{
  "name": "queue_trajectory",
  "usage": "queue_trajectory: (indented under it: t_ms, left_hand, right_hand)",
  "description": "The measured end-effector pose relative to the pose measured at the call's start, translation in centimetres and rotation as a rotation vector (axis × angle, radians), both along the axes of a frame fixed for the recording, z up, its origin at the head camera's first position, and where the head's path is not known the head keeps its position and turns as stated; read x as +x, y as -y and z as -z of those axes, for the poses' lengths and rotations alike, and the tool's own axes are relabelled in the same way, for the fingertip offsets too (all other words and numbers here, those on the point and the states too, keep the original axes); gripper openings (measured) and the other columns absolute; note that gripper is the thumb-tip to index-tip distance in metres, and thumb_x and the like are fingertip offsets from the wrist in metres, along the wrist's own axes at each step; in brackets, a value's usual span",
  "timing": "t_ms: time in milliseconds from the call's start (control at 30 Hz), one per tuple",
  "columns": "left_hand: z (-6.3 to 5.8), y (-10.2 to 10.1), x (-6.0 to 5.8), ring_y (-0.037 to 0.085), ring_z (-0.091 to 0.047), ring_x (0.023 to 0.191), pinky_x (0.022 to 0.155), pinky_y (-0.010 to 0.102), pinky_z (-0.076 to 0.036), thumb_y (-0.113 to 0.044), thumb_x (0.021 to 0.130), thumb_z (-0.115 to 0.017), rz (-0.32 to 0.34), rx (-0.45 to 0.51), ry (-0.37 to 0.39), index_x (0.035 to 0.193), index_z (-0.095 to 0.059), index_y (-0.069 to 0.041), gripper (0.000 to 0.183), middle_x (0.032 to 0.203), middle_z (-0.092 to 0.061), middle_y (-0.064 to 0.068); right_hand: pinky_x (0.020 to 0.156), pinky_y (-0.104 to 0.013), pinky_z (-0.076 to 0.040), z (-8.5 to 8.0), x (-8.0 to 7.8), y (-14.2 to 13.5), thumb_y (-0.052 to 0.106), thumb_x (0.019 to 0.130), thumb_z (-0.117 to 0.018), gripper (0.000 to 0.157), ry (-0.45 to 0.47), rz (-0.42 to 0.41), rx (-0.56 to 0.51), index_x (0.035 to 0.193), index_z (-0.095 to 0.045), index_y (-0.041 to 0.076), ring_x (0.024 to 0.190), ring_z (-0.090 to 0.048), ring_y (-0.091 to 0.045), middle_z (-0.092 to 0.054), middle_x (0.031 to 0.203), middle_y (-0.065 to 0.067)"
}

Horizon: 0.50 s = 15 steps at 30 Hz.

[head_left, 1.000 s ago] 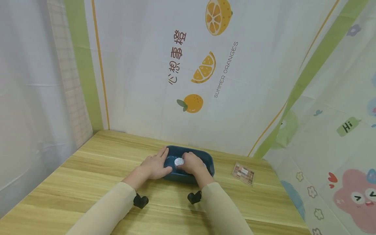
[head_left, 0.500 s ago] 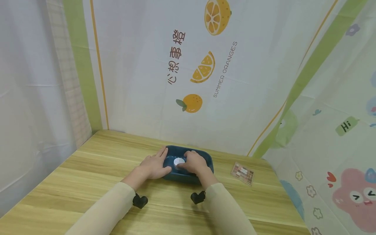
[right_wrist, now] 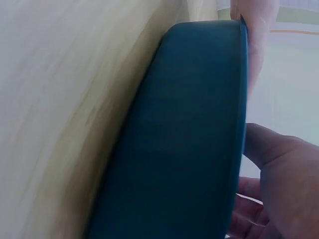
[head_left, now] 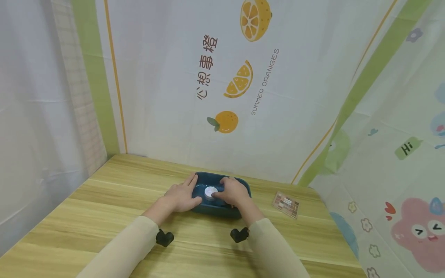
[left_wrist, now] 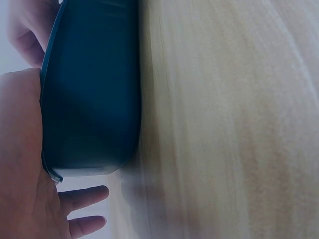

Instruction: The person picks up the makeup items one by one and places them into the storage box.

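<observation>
A dark blue rectangular tub (head_left: 212, 210) stands on the wooden table. My left hand (head_left: 178, 197) lies over its left end, with fairly straight fingers along the rim and the thumb at the front edge. In the left wrist view, two fingers (left_wrist: 83, 198) extend past the tub's end wall. Inside the tub is a small white round disc (head_left: 210, 192). My right hand (head_left: 234, 192) reaches in over the front wall, its thumb at the disc's right edge and its forefinger spread away from it. In the right wrist view, the tub wall (right_wrist: 174, 129) hides most of these fingers.
A flat card with brown and pink squares (head_left: 286, 204), like a makeup palette, lies right of the tub. Black camera mounts (head_left: 164, 238) sit at both wrists. A white curtain with printed oranges (head_left: 227, 121) hangs right behind the table (head_left: 114, 193).
My right hand has shifted slightly right, and its forefinger has spread away from the white disc, which now shows more fully. The left hand stays on the tub's left end.
</observation>
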<state>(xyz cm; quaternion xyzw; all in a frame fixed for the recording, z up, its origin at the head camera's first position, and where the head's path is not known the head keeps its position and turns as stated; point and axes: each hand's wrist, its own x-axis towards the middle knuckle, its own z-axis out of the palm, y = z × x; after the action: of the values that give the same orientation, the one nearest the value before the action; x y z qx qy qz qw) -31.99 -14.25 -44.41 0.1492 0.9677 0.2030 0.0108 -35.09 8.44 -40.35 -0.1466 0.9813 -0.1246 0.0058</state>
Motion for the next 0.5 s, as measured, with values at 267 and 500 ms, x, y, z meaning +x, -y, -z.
queue_trajectory:
  t_ms: [267,500]
  left_hand:
    - [-0.3,-0.2,0.2,0.053,-0.041,0.159,0.129,0.072,-0.030,-0.051,0.102,-0.051,0.003,-0.017,0.005,0.176,-0.013,-0.002,0.097,0.186,-0.012,0.018]
    - [-0.9,-0.3,0.6,0.052,-0.040,0.160,0.129,0.071,-0.030,-0.047,0.101,-0.052,-0.005,-0.004,0.017,0.176,-0.014,0.000,0.096,0.185,-0.012,0.019]
  right_hand:
    - [0.107,-0.051,-0.060,-0.8,0.6,-1.0,0.057,0.095,-0.080,0.071,-0.049,-0.022,0.007,0.147,-0.068,0.011,0.126,-0.071,-0.030,-0.069,0.145,-0.012]
    - [0.105,-0.053,-0.059,-1.3,0.9,-2.3,0.054,0.096,-0.081,0.070,-0.068,-0.031,-0.068,0.149,-0.065,0.011,0.126,-0.070,-0.032,-0.069,0.144,-0.012]
